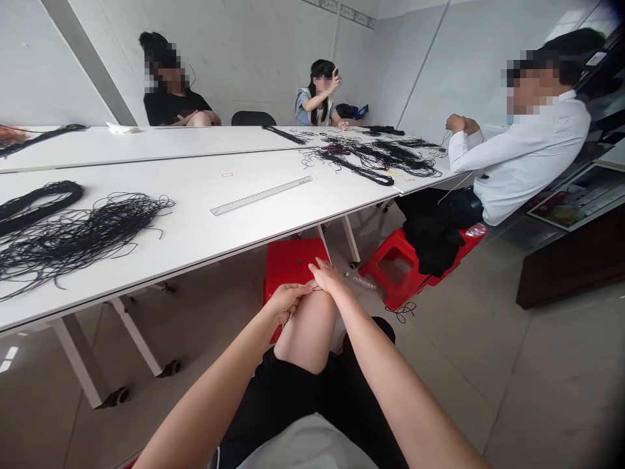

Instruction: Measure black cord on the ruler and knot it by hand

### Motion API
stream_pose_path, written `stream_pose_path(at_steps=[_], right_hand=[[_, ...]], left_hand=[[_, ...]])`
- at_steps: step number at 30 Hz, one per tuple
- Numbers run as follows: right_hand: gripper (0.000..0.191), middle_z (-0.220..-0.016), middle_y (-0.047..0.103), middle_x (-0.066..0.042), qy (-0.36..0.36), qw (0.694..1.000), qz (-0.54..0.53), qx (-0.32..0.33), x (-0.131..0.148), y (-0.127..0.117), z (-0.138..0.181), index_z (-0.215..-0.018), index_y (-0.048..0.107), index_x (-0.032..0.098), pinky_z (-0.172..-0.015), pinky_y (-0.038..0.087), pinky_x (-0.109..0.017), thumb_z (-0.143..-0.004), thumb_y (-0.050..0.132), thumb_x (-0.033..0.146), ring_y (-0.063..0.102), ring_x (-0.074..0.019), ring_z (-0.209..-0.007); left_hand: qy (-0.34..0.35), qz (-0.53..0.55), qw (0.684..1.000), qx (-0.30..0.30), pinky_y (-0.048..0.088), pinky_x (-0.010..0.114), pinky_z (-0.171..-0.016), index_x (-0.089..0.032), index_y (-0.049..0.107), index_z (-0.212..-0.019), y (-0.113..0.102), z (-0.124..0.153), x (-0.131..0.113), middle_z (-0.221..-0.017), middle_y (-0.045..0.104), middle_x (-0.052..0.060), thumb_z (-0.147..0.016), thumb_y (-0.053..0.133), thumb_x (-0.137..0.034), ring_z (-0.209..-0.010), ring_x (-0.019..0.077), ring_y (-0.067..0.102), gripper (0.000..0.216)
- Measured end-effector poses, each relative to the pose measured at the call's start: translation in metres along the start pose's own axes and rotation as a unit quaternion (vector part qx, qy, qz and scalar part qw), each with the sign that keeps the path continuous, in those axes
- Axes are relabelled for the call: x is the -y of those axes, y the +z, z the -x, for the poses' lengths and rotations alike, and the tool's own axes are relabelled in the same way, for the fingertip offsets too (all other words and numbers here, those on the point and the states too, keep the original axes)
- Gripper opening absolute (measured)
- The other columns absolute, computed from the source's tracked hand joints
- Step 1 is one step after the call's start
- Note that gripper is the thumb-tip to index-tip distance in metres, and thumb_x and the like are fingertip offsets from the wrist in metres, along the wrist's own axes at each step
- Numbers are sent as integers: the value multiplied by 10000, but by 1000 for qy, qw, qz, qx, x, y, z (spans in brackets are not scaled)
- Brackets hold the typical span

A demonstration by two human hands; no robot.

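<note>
Two bare hands met just above the person's bare knee (pixel 307 332). The left hand (pixel 288 301) was curled, its fingers pinching a thin dark cord (pixel 291 318), which showed only as a fine line at the fingers. The right hand (pixel 326 273) lay across the top of the knee with its fingers extended toward the left hand, touching it or just beside it; whether it gripped the cord could not be told.

Below the hands were black shorts (pixel 303 417) and, beyond the knee, a red plastic stool (pixel 293 267). To the left, on a white table (pixel 195 221), lay a loose bundle of black cords (pixel 73 238), a thick black coil (pixel 39 202) and a metal ruler (pixel 262 195). Further black cords (pixel 375 159) lay tangled near the table's far end. A co-worker in a white shirt (pixel 527 143) sat at the right with clasped hands (pixel 461 124), beside a second red stool (pixel 395 267). Two other seated people (pixel 317 98) (pixel 168 91) faced the table.
</note>
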State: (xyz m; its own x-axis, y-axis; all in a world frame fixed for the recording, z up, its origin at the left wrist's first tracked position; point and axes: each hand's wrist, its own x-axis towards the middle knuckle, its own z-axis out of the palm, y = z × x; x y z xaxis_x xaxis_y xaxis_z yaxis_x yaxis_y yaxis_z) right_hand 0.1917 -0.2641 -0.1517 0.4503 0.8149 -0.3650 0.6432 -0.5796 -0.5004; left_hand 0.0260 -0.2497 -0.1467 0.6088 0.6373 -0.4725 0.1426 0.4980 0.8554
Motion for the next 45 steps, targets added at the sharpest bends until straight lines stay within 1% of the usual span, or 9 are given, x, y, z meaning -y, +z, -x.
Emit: stream_pose_path(at_steps=[7,17,24,32,37,45], right_hand=[[665,-1547,182,-23,13,1000,6,-23,3,-1,-1,-1478,194,290,-1092,157,-515,-898,183,614,92,-312,-1412],[675,-1521,251,-65,23,999,8,-43,4,-3,1,-1464,250,254,-1067,195,-542,-893,198,611,149,-344,-1391],[655,-1470,341,-100,26,993,10,-118,5,-3,4,-1428,326,208,-1053,196,-518,-916,139,572,194,-334,-1363],[640,-1419,410,-124,26,983,11,-182,5,-1,3,-1372,394,166,-1038,192,-484,-929,126,542,229,-335,-1333],[644,-1400,429,-141,28,981,12,-193,4,-1,0,-1354,415,155,-1020,205,-488,-927,136,549,253,-348,-1314],[671,-1431,387,-149,35,980,16,-195,5,0,-3,-1364,404,141,-1032,177,-495,-922,128,563,224,-359,-1331]], left_hand=[[-5,6,1000,2,96,249,-421,-152,617,-650,0,-2,1,-466,299,-101,-522,813,-401,-416,34,159,342],[-12,15,1000,0,83,257,-427,-167,547,-608,5,1,-2,-459,290,-107,-523,811,-360,-408,31,156,337],[-15,11,1000,-12,99,250,-421,-163,551,-622,6,4,-4,-454,308,-102,-543,802,-346,-406,32,170,321],[-20,15,999,-20,82,252,-427,-167,538,-595,11,7,-8,-436,288,-105,-528,805,-339,-404,32,164,325],[-24,17,999,-18,80,252,-432,-167,540,-598,11,7,-8,-439,284,-106,-523,807,-338,-406,32,156,326],[-21,17,1000,-14,59,258,-434,-166,554,-603,10,5,-6,-430,262,-111,-523,810,-366,-401,34,138,335]])
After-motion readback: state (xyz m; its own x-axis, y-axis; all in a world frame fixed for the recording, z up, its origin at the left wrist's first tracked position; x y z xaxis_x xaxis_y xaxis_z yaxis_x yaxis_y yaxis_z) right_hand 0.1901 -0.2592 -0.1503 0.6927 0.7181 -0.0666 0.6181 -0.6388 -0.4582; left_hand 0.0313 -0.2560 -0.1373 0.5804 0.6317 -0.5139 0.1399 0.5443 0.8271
